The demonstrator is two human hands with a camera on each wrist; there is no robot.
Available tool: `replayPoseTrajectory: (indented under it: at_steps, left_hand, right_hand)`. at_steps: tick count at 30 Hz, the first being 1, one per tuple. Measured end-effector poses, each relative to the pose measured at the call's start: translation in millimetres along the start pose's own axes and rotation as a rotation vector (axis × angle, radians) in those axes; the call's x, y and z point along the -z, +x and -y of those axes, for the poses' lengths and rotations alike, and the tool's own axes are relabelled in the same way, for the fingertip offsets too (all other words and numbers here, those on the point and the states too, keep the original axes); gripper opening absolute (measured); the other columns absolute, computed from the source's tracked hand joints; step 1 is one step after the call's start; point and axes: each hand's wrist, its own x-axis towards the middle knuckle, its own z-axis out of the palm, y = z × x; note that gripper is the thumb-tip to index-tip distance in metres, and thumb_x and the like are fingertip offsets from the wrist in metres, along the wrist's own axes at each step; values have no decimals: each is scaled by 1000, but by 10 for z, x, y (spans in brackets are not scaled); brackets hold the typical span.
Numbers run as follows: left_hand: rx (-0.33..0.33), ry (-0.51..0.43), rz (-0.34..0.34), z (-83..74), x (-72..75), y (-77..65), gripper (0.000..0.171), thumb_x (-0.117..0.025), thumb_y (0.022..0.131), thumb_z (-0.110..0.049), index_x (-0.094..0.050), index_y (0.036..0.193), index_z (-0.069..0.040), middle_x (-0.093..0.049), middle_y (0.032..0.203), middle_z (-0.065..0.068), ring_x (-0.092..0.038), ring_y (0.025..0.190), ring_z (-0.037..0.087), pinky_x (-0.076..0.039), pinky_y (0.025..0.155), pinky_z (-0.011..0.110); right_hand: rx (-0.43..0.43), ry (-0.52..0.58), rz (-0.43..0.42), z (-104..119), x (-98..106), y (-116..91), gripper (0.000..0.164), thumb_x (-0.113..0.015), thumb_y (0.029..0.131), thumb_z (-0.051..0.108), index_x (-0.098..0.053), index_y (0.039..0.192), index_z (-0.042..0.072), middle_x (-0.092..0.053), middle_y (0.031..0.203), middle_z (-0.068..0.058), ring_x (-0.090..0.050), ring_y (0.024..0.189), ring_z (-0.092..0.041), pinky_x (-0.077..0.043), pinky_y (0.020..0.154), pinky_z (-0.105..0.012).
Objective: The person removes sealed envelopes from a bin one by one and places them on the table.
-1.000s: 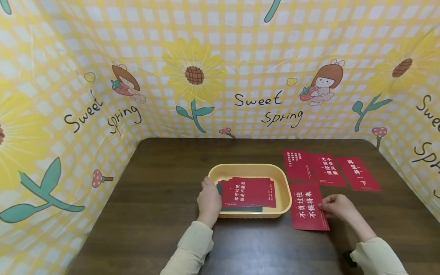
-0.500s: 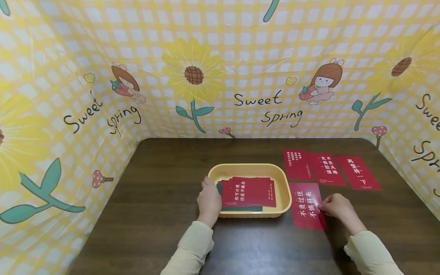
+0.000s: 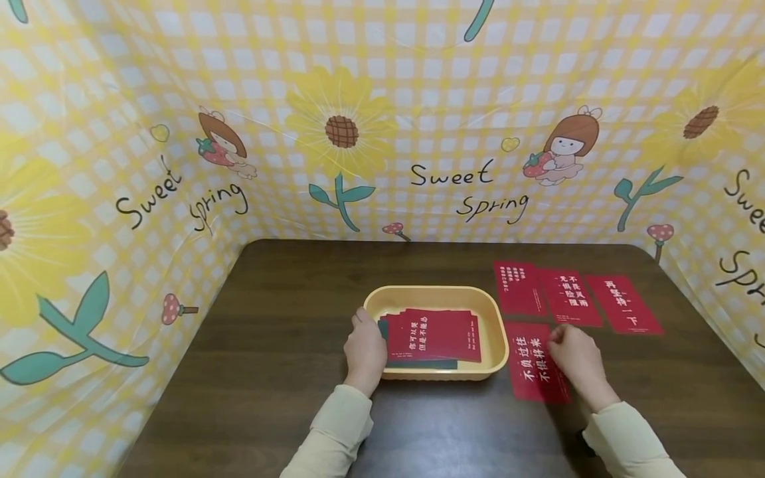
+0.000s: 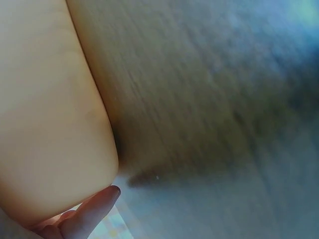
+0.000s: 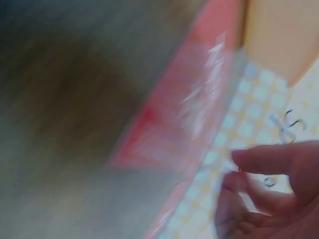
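Note:
At the left end of a yellow plastic tray (image 3: 443, 290), my left hand (image 3: 364, 348) holds the rim; in the left wrist view its fingers (image 4: 92, 211) curl by the tray's outer wall (image 4: 55, 114). Red cards with white writing (image 3: 433, 335) are piled inside, over a dark green one (image 3: 421, 364). My right hand (image 3: 576, 362) is at the right edge of a single red card (image 3: 528, 365) beside the tray. The right wrist view, blurred, has that hand's thumb and fingers (image 5: 264, 159) loosely bent with nothing between them, apart from the glossy card (image 5: 169, 119).
Behind the single card, three more red cards (image 3: 516, 287), (image 3: 570, 297), (image 3: 624, 303) lie in a row on the brown wooden table (image 3: 287, 299). A yellow checked cloth (image 3: 418, 99) hangs around the back and sides.
My right hand has let go of the single card's right edge and shifted up and left. The card lies in about the same place beside the tray. My left hand stays put.

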Motion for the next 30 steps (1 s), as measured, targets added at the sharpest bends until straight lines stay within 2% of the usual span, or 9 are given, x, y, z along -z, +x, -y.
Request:
replayPoseTrajectory:
  at_steps: [2,4,7,10,13,18,24,27,30]
  left_hand:
    - [-3,-5,1,-5,-2,1,52,-72,82,0,-39,121,9,-50,97,22,-65,71,38,-56,66,49]
    - [-3,-10,1,-6,-3,2,53,-73,82,0,-39,121,9,-50,97,22,-65,71,38,-56,67,50]
    - [3,-18,4,-3,-9,8,54,-74,81,0,-39,121,8,-50,97,22,-65,72,38,-56,68,50]
    - [0,-18,-1,-4,-3,6,54,-74,81,0,-39,121,8,-50,98,22,-65,72,39,-56,68,50]
    - [-7,-14,-9,-3,-5,-2,53,-74,81,0,-39,121,9,-51,99,23,-65,71,39,-56,67,50]
    - [-14,-15,-14,16,-17,-24,53,-73,82,0,-39,121,10,-52,100,24,-65,71,39,-56,66,51]
    - [-50,2,-69,49,-34,-26,50,-71,82,2,-41,120,12,-54,100,25,-64,69,41,-55,63,52]
    - [-44,1,-56,40,-37,-21,49,-70,83,1,-41,121,12,-53,102,25,-64,70,40,-55,64,52]
    - [-37,0,-50,24,-33,-7,49,-69,84,1,-41,122,11,-53,103,25,-65,72,41,-55,66,52]
  right_hand:
    - [43,52,-112,156,-23,1,9,-60,86,1,-60,89,-8,-61,81,-20,-59,73,-33,-47,64,-52]
    - [126,108,-211,334,-63,16,7,-61,86,-2,-61,91,-7,-60,82,-19,-58,74,-32,-47,64,-50]
    - [270,163,-272,595,-158,52,7,-66,84,-6,-62,90,-6,-60,83,-17,-58,74,-30,-49,66,-46]
    - [392,158,-189,789,-293,100,7,-69,84,-6,-65,89,-4,-62,84,-15,-59,75,-27,-51,68,-44]
    - [437,107,-46,912,-437,148,4,-69,87,-1,-67,90,-4,-63,85,-14,-60,76,-27,-52,72,-44]
    - [423,-46,76,981,-666,236,14,-66,91,4,-67,100,-6,-64,94,-17,-62,89,-32,-51,85,-46]
    - [387,-169,183,999,-824,283,50,-73,88,14,-52,125,-12,-54,118,-28,-54,109,-43,-43,97,-51]
    - [377,-183,199,994,-858,283,52,-73,88,15,-51,126,-14,-52,121,-30,-51,113,-44,-40,100,-51]
    - [373,-186,183,1000,-856,282,48,-73,88,15,-53,121,-14,-54,115,-28,-52,111,-42,-40,99,-50]
